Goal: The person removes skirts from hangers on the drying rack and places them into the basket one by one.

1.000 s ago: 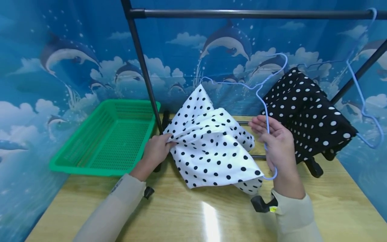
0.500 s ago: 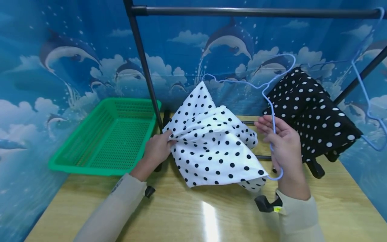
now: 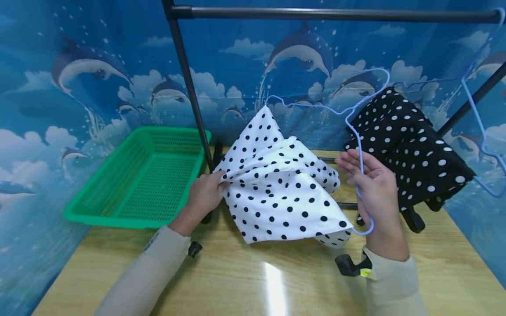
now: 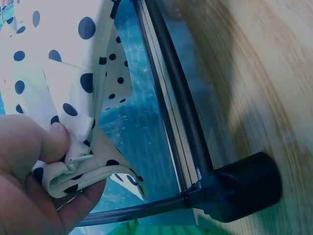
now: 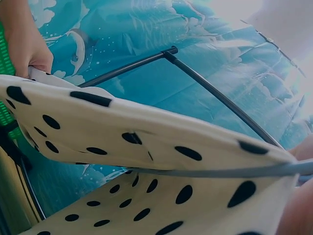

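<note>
Our two hands are apart: the left hand (image 3: 206, 191) pinches a gathered fold at one side of the white dotted cloth (image 3: 272, 208), while the right hand (image 3: 375, 186) holds the blue hanger (image 3: 350, 109), its wire running between thumb and fingers. Nearest us, bare wood of the desk (image 3: 233, 281) shows between our forearms, which gives us room to draw the work closer. Past it, the cloth sits over the desk's middle, toward the far edge, with corners at both ends of the hanger; we cannot tell whether its hem touches the wood. We probably do best to ease the bunched fold outward and keep the wire steady, since a hard tug could pull a corner loose. Leftward we have less room: the green basket (image 3: 130, 223) fills the far left corner, just beside the rack's left post (image 3: 187, 83). Near the far right corner, the black dotted cloth (image 3: 415, 153) hangs on a second hanger (image 3: 474, 114) behind our right hand, so a wide sweep might catch it. Beyond, the top rail (image 3: 316, 14) crosses before the dolphin backdrop (image 3: 229, 39).
</note>
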A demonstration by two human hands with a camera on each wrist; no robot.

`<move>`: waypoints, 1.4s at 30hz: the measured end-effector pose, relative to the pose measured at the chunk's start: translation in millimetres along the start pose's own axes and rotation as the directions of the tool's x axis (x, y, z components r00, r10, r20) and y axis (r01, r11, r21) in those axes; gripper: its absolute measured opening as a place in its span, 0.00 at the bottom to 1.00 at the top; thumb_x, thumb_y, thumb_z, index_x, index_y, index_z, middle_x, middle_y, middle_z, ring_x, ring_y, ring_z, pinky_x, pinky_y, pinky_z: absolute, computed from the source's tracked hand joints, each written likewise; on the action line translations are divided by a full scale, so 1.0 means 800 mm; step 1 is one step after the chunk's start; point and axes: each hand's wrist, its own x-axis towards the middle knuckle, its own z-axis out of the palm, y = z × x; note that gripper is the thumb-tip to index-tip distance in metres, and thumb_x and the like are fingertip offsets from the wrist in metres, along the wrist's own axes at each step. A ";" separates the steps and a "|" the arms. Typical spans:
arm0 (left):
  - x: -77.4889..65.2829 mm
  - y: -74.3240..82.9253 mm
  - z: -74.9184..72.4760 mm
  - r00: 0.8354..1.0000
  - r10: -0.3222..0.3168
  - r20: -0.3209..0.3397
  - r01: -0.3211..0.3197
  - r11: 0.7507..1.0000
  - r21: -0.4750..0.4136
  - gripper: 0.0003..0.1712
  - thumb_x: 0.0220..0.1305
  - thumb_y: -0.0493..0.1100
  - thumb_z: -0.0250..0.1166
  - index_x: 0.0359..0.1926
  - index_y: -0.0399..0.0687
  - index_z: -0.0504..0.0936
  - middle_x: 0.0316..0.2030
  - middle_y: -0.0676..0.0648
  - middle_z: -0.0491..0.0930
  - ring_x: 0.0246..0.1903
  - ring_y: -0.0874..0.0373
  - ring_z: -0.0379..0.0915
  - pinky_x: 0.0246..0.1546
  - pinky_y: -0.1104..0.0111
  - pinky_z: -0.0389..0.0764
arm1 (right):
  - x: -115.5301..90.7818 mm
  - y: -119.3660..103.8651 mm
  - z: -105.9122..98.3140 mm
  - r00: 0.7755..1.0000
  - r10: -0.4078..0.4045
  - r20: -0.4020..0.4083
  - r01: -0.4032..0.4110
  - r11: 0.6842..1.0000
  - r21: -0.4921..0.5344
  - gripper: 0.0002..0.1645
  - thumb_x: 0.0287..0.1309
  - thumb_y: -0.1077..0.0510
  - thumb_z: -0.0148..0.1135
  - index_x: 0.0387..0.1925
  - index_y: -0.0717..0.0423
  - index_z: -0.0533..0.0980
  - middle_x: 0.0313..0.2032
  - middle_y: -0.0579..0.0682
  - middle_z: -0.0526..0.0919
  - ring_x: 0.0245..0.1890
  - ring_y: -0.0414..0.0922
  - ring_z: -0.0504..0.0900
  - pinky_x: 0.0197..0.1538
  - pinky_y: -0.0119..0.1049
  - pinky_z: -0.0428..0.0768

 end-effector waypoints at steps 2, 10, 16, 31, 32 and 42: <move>0.001 0.001 -0.001 1.000 -0.003 0.005 0.003 1.000 -0.001 0.12 0.65 0.41 0.65 0.48 0.46 0.83 0.23 0.47 0.78 0.21 0.55 0.71 0.24 0.67 0.69 | 0.000 0.000 0.000 1.000 0.003 -0.009 -0.003 1.000 -0.012 0.31 0.52 0.84 0.39 0.53 0.65 0.74 0.48 0.55 0.83 0.49 0.45 0.83 0.50 0.30 0.79; 0.001 0.006 -0.004 0.999 -0.044 0.020 0.043 0.999 0.014 0.15 0.65 0.41 0.65 0.52 0.46 0.82 0.33 0.44 0.83 0.24 0.54 0.73 0.26 0.67 0.71 | 0.000 -0.002 -0.004 1.000 -0.017 -0.002 0.017 1.000 -0.006 0.32 0.51 0.85 0.38 0.53 0.66 0.74 0.48 0.56 0.83 0.48 0.44 0.84 0.52 0.30 0.78; 0.001 0.004 -0.002 0.999 -0.043 0.004 0.043 0.999 -0.007 0.10 0.66 0.40 0.64 0.48 0.46 0.83 0.29 0.45 0.81 0.23 0.54 0.73 0.26 0.67 0.72 | 0.000 -0.004 -0.007 1.000 -0.016 -0.001 0.016 1.000 -0.010 0.33 0.51 0.85 0.37 0.54 0.66 0.74 0.48 0.54 0.83 0.49 0.44 0.83 0.53 0.29 0.77; 0.001 0.000 -0.003 0.999 -0.026 -0.040 0.024 0.999 -0.033 0.06 0.66 0.38 0.64 0.43 0.45 0.83 0.27 0.45 0.80 0.22 0.55 0.73 0.25 0.68 0.72 | 0.002 -0.006 -0.011 1.000 -0.002 -0.007 0.003 1.000 0.017 0.32 0.51 0.85 0.38 0.54 0.66 0.73 0.46 0.54 0.84 0.50 0.46 0.83 0.52 0.30 0.77; 0.000 0.000 -0.004 0.999 -0.024 -0.039 0.023 0.999 -0.036 0.06 0.66 0.38 0.64 0.42 0.45 0.83 0.27 0.46 0.80 0.22 0.55 0.72 0.25 0.68 0.72 | 0.002 -0.006 -0.011 1.000 -0.001 -0.008 0.001 1.000 0.020 0.32 0.51 0.85 0.37 0.54 0.67 0.73 0.46 0.54 0.84 0.50 0.45 0.83 0.52 0.30 0.77; 0.000 -0.002 -0.005 0.998 -0.008 -0.064 0.005 0.999 -0.050 0.07 0.64 0.37 0.65 0.44 0.46 0.84 0.29 0.45 0.81 0.23 0.54 0.72 0.26 0.67 0.72 | 0.004 -0.007 -0.015 1.000 0.016 -0.023 -0.015 0.999 0.046 0.33 0.51 0.85 0.36 0.55 0.68 0.72 0.47 0.54 0.83 0.48 0.45 0.84 0.52 0.31 0.78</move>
